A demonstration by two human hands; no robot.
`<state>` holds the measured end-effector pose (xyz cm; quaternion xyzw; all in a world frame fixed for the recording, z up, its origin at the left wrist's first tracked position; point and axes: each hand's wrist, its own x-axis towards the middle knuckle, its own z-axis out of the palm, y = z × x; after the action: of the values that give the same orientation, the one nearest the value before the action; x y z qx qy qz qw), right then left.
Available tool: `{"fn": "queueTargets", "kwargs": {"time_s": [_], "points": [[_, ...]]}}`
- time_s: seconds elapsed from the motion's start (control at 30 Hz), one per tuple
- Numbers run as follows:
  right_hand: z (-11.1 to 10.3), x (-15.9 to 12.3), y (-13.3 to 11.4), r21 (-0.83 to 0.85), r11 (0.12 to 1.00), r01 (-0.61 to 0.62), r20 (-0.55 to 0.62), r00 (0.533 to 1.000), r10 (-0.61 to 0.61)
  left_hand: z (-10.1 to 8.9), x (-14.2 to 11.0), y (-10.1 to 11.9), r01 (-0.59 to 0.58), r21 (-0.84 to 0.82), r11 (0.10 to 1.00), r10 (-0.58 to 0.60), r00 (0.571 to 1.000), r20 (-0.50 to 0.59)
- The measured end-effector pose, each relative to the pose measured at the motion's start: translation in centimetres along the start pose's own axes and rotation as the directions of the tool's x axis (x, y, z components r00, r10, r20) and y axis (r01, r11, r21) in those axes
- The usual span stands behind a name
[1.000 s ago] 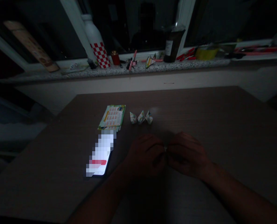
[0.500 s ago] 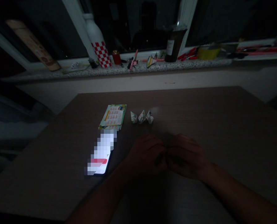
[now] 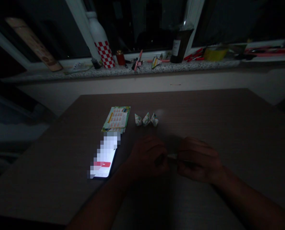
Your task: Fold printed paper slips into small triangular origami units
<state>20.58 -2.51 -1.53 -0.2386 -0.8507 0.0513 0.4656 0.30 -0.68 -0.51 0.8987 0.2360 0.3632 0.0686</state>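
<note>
In dim light, a small pale piece of folded paper (image 3: 172, 156) shows between my two hands above the table. My left hand (image 3: 150, 156) is closed, its fingertips pinching the left end of the paper. My right hand (image 3: 198, 159) pinches the right end, thumb below and fingers curled over it. Most of the paper is hidden by fingers and shadow. Just beyond my left hand, three small folded paper shapes (image 3: 146, 119) stand in a row. To their left lies a stack of printed paper cards (image 3: 117, 118), green and white.
A lit phone (image 3: 105, 156) lies left of my left forearm, below the cards. On the granite windowsill (image 3: 123, 72) at the back stand a red-checked white bottle (image 3: 105, 52), a small red jar (image 3: 120, 58), a dark labelled bag (image 3: 178, 49) and a yellow item (image 3: 215, 54).
My hands have moved slightly apart, the right one shifting rightward. A pale bit of the folded paper now shows in the gap between them.
</note>
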Motion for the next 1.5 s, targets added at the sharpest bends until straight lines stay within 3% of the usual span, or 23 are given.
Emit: {"fn": "queueTargets", "kwargs": {"time_s": [0.17,0.4,0.53,0.8,1.03,1.5], "points": [[-0.4,0.2,0.0,0.005,1.000,-0.020,-0.033,0.999,0.020,-0.6,-0.2,-0.4,0.028,-0.003,1.000,-0.028,0.999,0.021],[-1.7,0.8,0.3,-0.019,0.997,-0.069,-0.097,0.993,0.067,-1.9,-0.4,-1.3,0.144,0.031,0.989,-0.141,0.986,-0.083],[-1.1,0.7,0.4,0.021,0.998,-0.051,-0.061,0.997,0.052,-1.0,-0.1,-0.3,0.132,0.008,0.991,-0.131,0.991,-0.034],[0.3,0.2,0.3,0.065,0.995,-0.081,-0.036,0.996,0.083,0.6,0.1,0.5,-0.024,0.028,0.999,0.022,0.997,0.072],[-0.1,0.5,-0.1,0.060,0.991,-0.118,-0.069,0.990,0.122,0.3,-0.1,0.3,-0.065,0.019,0.998,0.063,0.996,0.062],[-1.7,0.5,0.4,0.039,0.969,-0.246,-0.056,0.967,0.248,-0.3,-0.3,-0.3,-0.025,-0.006,1.000,0.025,1.000,0.014]]}}
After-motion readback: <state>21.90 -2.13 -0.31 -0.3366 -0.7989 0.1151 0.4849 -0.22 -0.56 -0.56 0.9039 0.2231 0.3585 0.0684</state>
